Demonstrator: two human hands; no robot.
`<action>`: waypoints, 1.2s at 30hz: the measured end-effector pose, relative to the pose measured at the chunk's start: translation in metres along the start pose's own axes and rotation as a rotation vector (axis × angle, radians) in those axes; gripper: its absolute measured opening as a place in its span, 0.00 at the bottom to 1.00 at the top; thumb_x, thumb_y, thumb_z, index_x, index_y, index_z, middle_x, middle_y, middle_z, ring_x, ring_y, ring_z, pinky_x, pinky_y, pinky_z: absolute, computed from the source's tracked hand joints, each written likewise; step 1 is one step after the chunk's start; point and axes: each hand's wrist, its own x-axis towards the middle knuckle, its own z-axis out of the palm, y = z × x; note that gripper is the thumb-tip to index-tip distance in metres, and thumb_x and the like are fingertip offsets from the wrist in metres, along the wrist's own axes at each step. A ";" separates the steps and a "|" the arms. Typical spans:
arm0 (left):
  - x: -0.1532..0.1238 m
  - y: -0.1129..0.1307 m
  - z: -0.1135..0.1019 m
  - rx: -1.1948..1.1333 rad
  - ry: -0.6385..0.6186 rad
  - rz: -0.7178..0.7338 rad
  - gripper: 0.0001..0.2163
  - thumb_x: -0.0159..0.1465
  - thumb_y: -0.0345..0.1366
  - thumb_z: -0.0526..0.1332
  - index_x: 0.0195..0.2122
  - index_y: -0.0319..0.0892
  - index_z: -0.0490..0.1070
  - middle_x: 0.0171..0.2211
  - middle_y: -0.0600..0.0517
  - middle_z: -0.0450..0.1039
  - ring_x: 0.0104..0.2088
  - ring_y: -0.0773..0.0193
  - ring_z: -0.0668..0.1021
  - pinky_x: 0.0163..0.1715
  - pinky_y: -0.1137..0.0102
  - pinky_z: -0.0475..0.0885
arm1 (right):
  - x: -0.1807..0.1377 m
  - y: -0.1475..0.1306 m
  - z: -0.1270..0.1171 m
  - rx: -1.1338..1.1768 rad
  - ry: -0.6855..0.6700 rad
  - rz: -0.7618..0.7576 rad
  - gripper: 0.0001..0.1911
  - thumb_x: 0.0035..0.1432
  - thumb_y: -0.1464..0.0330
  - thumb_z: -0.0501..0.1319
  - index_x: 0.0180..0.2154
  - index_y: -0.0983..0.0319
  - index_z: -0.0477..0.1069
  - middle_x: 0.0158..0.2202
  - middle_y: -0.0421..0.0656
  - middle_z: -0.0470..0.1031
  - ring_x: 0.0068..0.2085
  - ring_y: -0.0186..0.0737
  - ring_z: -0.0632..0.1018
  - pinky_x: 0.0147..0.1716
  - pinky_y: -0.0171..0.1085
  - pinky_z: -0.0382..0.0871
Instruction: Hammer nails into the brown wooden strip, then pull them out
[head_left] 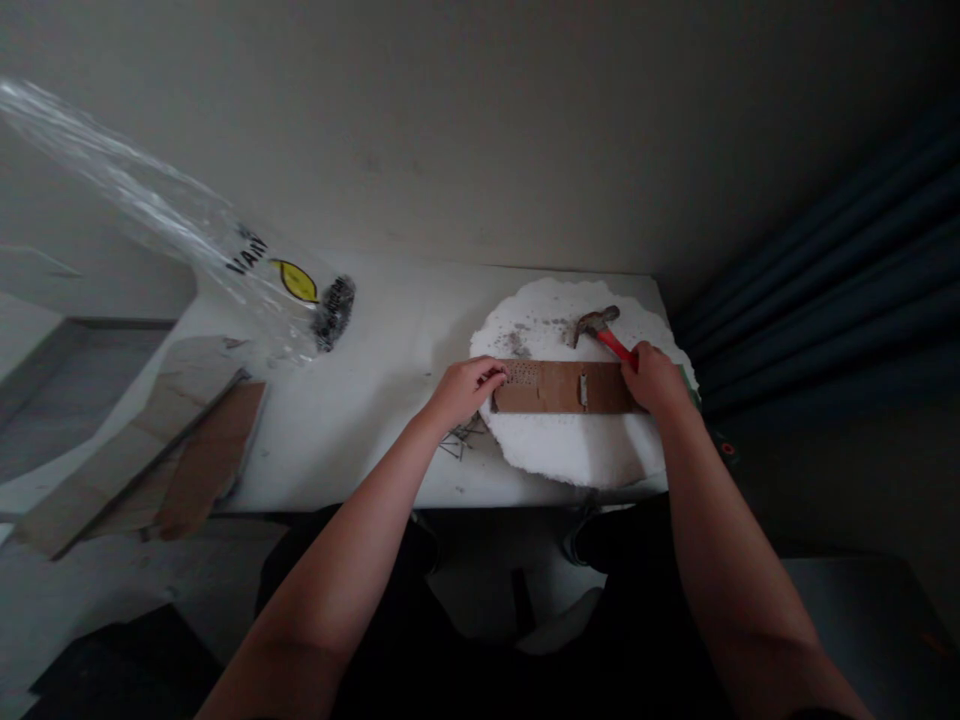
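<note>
A brown cardboard strip [559, 388] lies across a rough-edged white slab [577, 450] on the table. Many small holes dot its left end, and a small pale piece [583, 390] sits near its middle. My left hand [466, 390] is at the strip's left end with thumb and fingers pinched together; whatever they may hold is too small to make out. My right hand [655, 378] is closed round the red handle of a claw hammer [598, 322], whose metal head is over the slab's upper part. Several nails [459, 440] lie beside the slab, below my left wrist.
The white table [390, 400] stands against a grey wall. Cardboard pieces [142, 440] overhang its left end. A clear plastic wrapping [255, 270] with a yellow print stretches across the upper left. A dark curtain [840, 270] hangs at the right.
</note>
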 end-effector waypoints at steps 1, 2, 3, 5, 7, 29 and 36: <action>0.000 0.000 0.000 0.002 -0.002 -0.001 0.09 0.67 0.39 0.58 0.42 0.44 0.77 0.41 0.51 0.81 0.39 0.64 0.81 0.41 0.68 0.75 | 0.000 0.000 0.000 0.002 0.001 -0.003 0.15 0.66 0.66 0.52 0.49 0.67 0.68 0.45 0.56 0.76 0.44 0.51 0.77 0.41 0.41 0.65; 0.000 0.000 0.000 0.005 -0.004 -0.002 0.09 0.67 0.39 0.58 0.42 0.44 0.76 0.41 0.51 0.81 0.39 0.64 0.81 0.41 0.68 0.75 | 0.000 0.001 0.001 0.004 0.003 -0.002 0.15 0.66 0.66 0.52 0.49 0.66 0.68 0.45 0.56 0.76 0.44 0.51 0.77 0.41 0.41 0.65; 0.000 0.000 -0.001 0.009 -0.006 -0.002 0.09 0.67 0.39 0.58 0.42 0.44 0.76 0.41 0.51 0.81 0.39 0.64 0.81 0.41 0.67 0.75 | 0.001 0.001 0.001 0.006 0.004 -0.001 0.15 0.66 0.66 0.53 0.49 0.66 0.68 0.45 0.56 0.76 0.44 0.51 0.77 0.41 0.41 0.65; 0.000 0.001 -0.001 0.018 -0.009 0.001 0.08 0.67 0.38 0.58 0.42 0.45 0.76 0.41 0.51 0.81 0.39 0.64 0.81 0.41 0.67 0.75 | 0.001 0.002 0.002 0.011 0.007 -0.002 0.15 0.65 0.66 0.53 0.49 0.66 0.69 0.44 0.56 0.76 0.44 0.51 0.77 0.41 0.41 0.65; 0.001 0.001 -0.001 0.022 -0.012 0.003 0.08 0.67 0.38 0.58 0.42 0.45 0.76 0.41 0.51 0.81 0.38 0.64 0.81 0.41 0.67 0.75 | 0.001 0.002 0.002 0.014 0.012 -0.006 0.15 0.65 0.66 0.53 0.49 0.66 0.69 0.44 0.56 0.76 0.44 0.50 0.77 0.41 0.41 0.65; -0.001 0.000 0.005 -0.088 0.067 -0.064 0.17 0.61 0.34 0.64 0.50 0.47 0.64 0.36 0.54 0.80 0.33 0.67 0.81 0.35 0.71 0.76 | -0.080 -0.054 -0.056 0.322 -0.014 -0.373 0.21 0.70 0.59 0.48 0.54 0.58 0.72 0.37 0.46 0.80 0.34 0.45 0.78 0.33 0.38 0.62; -0.001 0.003 0.004 -0.101 0.058 -0.090 0.18 0.60 0.34 0.64 0.51 0.46 0.62 0.35 0.54 0.80 0.31 0.68 0.81 0.33 0.72 0.75 | -0.096 -0.068 -0.066 0.140 0.014 -0.350 0.23 0.71 0.58 0.46 0.55 0.57 0.72 0.33 0.47 0.80 0.30 0.47 0.77 0.29 0.39 0.60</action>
